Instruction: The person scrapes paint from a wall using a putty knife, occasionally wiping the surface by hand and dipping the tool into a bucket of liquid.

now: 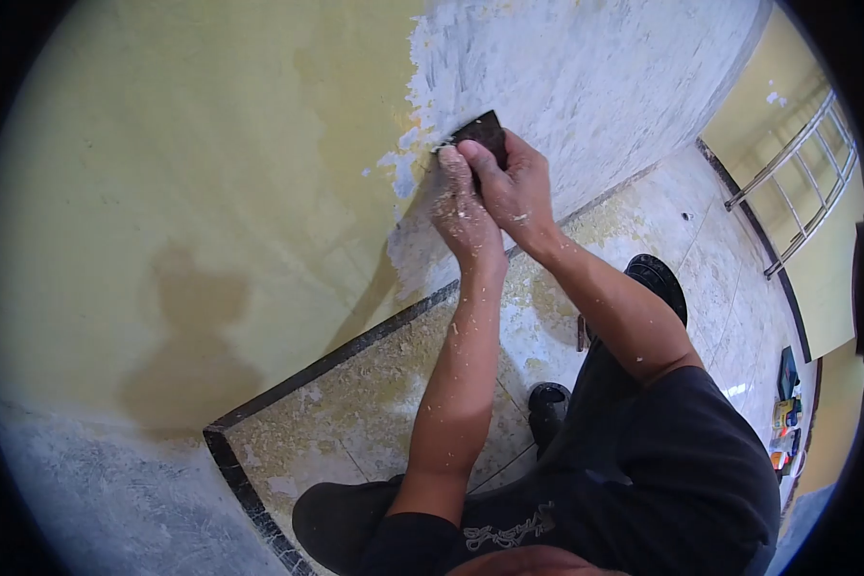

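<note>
Both of my hands are closed together on a dark, flat scraper (482, 133), its blade lying against the wall (394, 134). My left hand (463, 211), dusted with pale paint flakes, grips from the left and below. My right hand (521, 187) holds the right side, its thumb pressed along the blade; the handle is hidden by my fingers. The scraper touches the wall near the ragged border between yellow paint (250, 125) and the bared whitish surface (586, 86).
Paint flakes litter the tiled floor (336, 432) along the dark baseboard (331, 353). A metal ladder (802, 182) leans at the right wall. Several small items (787, 413) lie at the far right. My shoe (548, 403) is on the floor below.
</note>
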A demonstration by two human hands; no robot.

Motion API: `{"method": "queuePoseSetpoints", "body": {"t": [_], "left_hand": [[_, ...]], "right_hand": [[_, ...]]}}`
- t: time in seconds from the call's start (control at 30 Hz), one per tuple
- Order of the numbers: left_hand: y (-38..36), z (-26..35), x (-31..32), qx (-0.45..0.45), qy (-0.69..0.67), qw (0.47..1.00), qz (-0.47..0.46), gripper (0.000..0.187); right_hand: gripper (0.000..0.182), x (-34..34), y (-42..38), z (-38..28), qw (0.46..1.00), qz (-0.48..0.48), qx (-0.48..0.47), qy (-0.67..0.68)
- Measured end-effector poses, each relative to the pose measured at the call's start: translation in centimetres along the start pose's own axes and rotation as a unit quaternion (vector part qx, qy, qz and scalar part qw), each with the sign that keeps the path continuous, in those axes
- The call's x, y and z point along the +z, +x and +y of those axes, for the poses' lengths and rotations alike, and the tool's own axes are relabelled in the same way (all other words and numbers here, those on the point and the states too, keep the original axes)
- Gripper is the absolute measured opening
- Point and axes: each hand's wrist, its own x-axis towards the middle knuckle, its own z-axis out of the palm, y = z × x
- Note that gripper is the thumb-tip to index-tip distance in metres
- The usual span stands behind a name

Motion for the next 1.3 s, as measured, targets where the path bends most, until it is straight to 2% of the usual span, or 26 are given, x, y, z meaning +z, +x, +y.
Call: {"method": "queuePoseSetpoints", "body": {"t": [0.07, 0.13, 0.2, 0.3, 0.37, 0.5, 0.6, 0.67, 0.7, 0.83, 0.9, 1.0, 1.07, 1.13, 1.17, 1.27, 1.3], "left_hand": [[0.1, -1.0, -0.1, -0.006, -0.006, 1.000, -0.015, 0.063], [-0.2, -1.1, 0.3, -0.061, -0.065, 0.995, -0.047, 0.065], [-0.2, -1.3, 0.5, -0.053, -0.064, 0.995, -0.047, 0.066], [0.4, -0.7, 0.3, -0.030, -0.079, 0.996, -0.023, 0.066], [0.4, 1.1, -0.1, -0.028, -0.082, 0.996, -0.021, 0.065], [0.5, 0.3, -0.6, -0.002, -0.071, 0.997, -0.040, 0.065], [0.2, -0.8, -0.3, -0.032, -0.055, 0.998, -0.025, 0.066], [0.0, -1.7, -0.4, -0.100, -0.089, 0.989, -0.055, 0.062], [0.2, -1.6, -0.7, -0.114, -0.054, 0.989, -0.079, 0.062], [0.1, -1.4, 0.1, -0.091, -0.098, 0.987, -0.087, 0.062], [-0.1, -1.1, 0.3, -0.087, -0.106, 0.989, -0.064, 0.068], [0.2, -1.4, 0.5, -0.076, -0.107, 0.989, -0.065, 0.067], [0.5, -1.7, 0.6, -0.070, -0.099, 0.990, -0.067, 0.066], [0.7, -1.2, 0.7, -0.021, -0.142, 0.988, -0.053, 0.063], [1.5, -0.4, -0.1, -0.046, -0.145, 0.985, -0.087, 0.060], [1.3, -0.2, -0.1, 0.002, -0.138, 0.988, -0.064, 0.060], [1.0, 0.4, -0.3, -0.018, -0.138, 0.988, -0.067, 0.061]], "right_hand": [[0.023, -0.7, 0.1, 0.5, 1.000, 0.000, 0.003, -0.023], [0.023, -1.4, 0.3, -0.3, 0.997, -0.004, -0.008, -0.076], [0.023, -1.2, 0.5, -1.0, 0.996, -0.005, -0.015, -0.084], [0.031, 0.1, 0.9, -1.7, 0.996, 0.024, -0.043, -0.071], [0.033, 0.7, 0.9, -3.3, 0.995, -0.010, -0.049, -0.081], [0.033, 0.7, 0.5, -1.9, 0.997, 0.004, -0.046, -0.060], [0.033, -0.6, 0.6, -0.9, 0.997, 0.006, -0.030, -0.076], [0.033, -1.2, 0.8, 0.4, 0.997, -0.006, 0.003, -0.082], [0.033, -1.3, 0.7, -0.3, 0.995, -0.002, -0.006, -0.098], [0.036, -1.7, 1.4, -1.1, 0.991, -0.011, -0.014, -0.135], [0.027, -1.8, 1.6, -1.6, 0.981, -0.036, 0.003, -0.189], [0.029, -2.0, 1.5, -2.2, 0.977, -0.037, -0.020, -0.211], [0.031, -1.9, 1.6, -2.1, 0.978, -0.031, -0.043, -0.200], [0.041, -1.2, 1.3, -3.7, 0.980, -0.029, -0.071, -0.186], [0.041, -0.6, 1.4, -5.0, 0.977, -0.030, -0.083, -0.194], [0.041, -0.2, 1.6, -4.5, 0.981, -0.039, -0.071, -0.174], [0.042, -0.3, 1.4, -4.2, 0.987, -0.053, -0.063, -0.135]]}}
